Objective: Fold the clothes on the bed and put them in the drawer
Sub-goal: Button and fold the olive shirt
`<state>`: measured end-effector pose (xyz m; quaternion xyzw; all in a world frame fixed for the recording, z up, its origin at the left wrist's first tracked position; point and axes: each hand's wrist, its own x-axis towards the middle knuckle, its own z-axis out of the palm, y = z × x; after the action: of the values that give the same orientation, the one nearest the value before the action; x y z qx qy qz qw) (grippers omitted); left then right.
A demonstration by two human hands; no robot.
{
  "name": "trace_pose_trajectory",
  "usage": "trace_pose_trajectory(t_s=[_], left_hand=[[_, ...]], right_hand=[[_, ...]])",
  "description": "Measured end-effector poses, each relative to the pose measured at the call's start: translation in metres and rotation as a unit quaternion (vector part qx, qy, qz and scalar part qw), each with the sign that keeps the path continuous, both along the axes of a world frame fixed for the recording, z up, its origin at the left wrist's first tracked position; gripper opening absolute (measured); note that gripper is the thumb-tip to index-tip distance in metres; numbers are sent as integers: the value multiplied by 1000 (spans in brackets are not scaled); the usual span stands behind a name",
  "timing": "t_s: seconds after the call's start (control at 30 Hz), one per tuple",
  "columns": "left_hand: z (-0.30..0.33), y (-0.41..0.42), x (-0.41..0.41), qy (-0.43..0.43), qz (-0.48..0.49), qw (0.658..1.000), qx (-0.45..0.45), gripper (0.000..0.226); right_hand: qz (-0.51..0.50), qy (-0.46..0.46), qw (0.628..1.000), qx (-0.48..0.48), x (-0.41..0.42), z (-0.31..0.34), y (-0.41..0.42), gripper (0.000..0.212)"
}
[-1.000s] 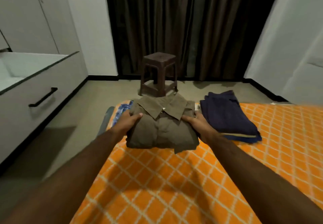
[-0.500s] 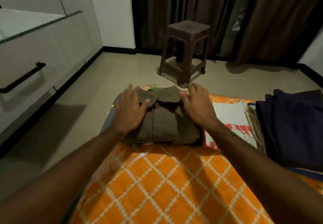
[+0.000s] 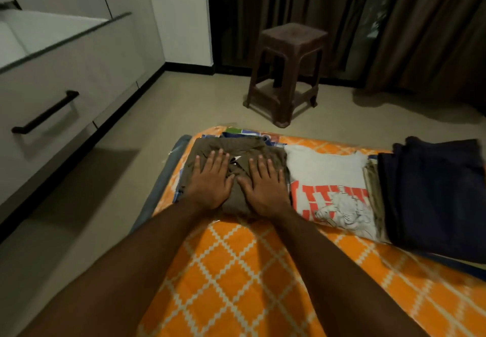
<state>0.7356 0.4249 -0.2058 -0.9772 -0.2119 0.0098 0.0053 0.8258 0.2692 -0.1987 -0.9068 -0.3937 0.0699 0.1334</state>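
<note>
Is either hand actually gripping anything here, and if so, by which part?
Nothing is gripped. The left hand and right hand lie flat, fingers straight, pressing on top of the folded olive shirt, near its collar.

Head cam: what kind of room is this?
Most likely a bedroom: a bed with an orange patterned cover holding folded clothes, built-in drawers to the left, and dark floor-length curtains behind.

An orange-checked bed (image 3: 236, 271) carries an olive shirt (image 3: 236, 150), white tee (image 3: 328, 178), navy clothes (image 3: 434, 192).
</note>
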Motion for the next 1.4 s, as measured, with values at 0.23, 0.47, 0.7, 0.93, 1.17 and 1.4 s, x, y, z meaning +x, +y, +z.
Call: trace_pose_trajectory(t_s=[0.23, 0.47, 0.7, 0.93, 1.17, 1.4], left_hand=[[34, -102, -69, -5, 11, 997, -71, 72], [30, -300, -116, -3, -177, 983, -46, 66], [34, -500, -153, 14, -338, 940, -52, 60], [37, -631, -165, 30, -434, 898, -58, 48], [38, -727, -160, 49, -466, 876, -112, 50], [53, -819, -102, 20, -419, 879, -226, 89]], right_hand=[[133, -39, 987, -79, -95, 35, -158, 90], [-17, -66, 991, -113, -158, 37, -363, 71], [-184, -44, 974, -126, -221, 55, -568, 71], [-361, -28, 922, -133, -270, 56, -744, 72], [-548, 23, 827, -123, -306, 41, -835, 90], [-512, 104, 851, -59, -313, 3, -854, 83]])
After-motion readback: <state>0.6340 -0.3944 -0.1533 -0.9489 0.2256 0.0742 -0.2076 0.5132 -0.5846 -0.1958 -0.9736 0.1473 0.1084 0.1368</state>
